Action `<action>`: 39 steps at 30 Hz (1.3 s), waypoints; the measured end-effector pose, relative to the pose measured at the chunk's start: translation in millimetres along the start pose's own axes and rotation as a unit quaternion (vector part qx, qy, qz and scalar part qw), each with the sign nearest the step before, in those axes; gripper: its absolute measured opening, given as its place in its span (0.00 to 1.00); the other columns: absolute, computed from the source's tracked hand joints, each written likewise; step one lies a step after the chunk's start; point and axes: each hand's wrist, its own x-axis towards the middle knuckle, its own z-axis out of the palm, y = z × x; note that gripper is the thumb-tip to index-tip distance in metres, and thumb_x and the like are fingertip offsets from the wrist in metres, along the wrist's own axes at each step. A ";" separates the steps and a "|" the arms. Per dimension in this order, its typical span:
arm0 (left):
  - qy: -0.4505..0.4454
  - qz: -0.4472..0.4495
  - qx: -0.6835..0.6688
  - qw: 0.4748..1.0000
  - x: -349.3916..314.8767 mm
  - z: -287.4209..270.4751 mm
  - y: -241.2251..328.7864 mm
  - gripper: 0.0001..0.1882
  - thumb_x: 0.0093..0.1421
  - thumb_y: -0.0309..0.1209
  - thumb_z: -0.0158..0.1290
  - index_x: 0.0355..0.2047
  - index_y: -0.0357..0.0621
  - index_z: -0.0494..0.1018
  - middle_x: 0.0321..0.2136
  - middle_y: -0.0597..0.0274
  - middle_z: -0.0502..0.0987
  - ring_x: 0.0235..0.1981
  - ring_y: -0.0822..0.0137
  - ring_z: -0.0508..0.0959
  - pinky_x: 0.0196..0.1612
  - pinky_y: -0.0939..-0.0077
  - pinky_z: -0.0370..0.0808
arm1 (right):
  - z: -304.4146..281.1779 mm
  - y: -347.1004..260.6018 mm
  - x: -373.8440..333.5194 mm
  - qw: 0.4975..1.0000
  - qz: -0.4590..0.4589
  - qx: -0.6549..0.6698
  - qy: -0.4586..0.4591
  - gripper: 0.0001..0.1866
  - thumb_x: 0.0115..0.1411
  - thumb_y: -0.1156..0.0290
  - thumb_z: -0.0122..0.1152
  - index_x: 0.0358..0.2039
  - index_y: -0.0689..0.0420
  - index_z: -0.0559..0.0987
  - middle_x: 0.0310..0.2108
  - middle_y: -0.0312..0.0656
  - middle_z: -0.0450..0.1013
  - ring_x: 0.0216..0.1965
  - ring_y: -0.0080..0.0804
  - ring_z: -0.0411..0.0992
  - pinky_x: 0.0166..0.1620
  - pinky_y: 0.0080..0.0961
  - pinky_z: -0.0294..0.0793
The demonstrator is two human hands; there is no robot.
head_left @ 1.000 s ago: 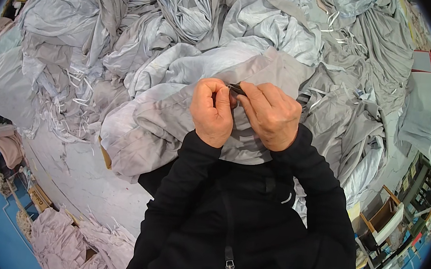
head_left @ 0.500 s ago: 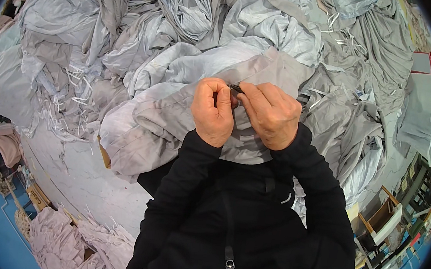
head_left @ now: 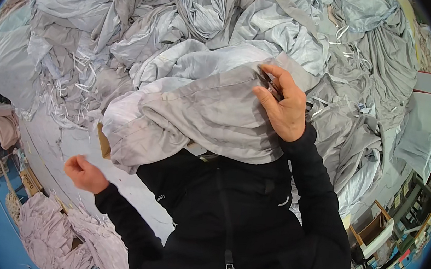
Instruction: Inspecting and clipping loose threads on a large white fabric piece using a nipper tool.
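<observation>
My right hand [head_left: 284, 105] is curled around a small dark tool [head_left: 272, 81], which looks like thread snips and is mostly hidden by the fingers. It hovers at the right part of a light grey cloth [head_left: 213, 108] that is draped in front of me in loose folds. Out to the left, over the white tabletop [head_left: 67, 145], my left hand [head_left: 85, 174] is away from the cloth. Its thumb and fingers are drawn together, and whatever they may pinch is too small to see.
Heaps of grey and pale blue fabric [head_left: 186, 10] with white ties cover the table's far side. Pale pinkish cloth [head_left: 50, 227] is piled at the lower left. A piece of brown cardboard [head_left: 103, 141] stands beside the draped cloth. A wooden-edged tray [head_left: 376, 233] is at the right.
Both hands were together over the cloth, at the dark tool. My left hand has swung down and left, off the cloth. My right hand has shifted slightly right with the tool.
</observation>
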 end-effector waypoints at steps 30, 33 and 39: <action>-0.283 0.082 -0.450 0.843 -107.7 124.3 264.8 0.03 0.57 0.16 0.53 0.31 0.36 0.73 0.30 0.55 0.78 0.28 0.60 0.80 0.31 0.70 0.76 | 13.3 19.2 14.5 0.998 0.048 0.019 0.033 0.18 0.57 0.72 0.72 0.47 0.61 0.79 0.21 0.23 0.57 0.23 0.11 0.53 0.27 0.11 0.53; -0.386 -0.219 -0.594 0.671 -98.5 113.0 252.1 0.05 0.67 0.22 0.49 0.35 0.35 0.74 0.30 0.62 0.79 0.26 0.73 0.79 0.30 0.77 0.79 | 12.3 21.1 14.4 0.998 0.051 0.027 0.033 0.17 0.57 0.72 0.71 0.47 0.61 0.79 0.22 0.22 0.56 0.23 0.11 0.53 0.27 0.11 0.53; -0.345 -0.212 -0.562 0.721 -66.4 108.7 223.0 0.04 0.66 0.24 0.53 0.34 0.34 0.74 0.30 0.62 0.79 0.26 0.74 0.79 0.29 0.78 0.77 | 12.3 22.6 14.4 0.997 0.054 0.034 0.034 0.17 0.58 0.72 0.71 0.47 0.60 0.79 0.23 0.23 0.57 0.24 0.11 0.53 0.28 0.10 0.53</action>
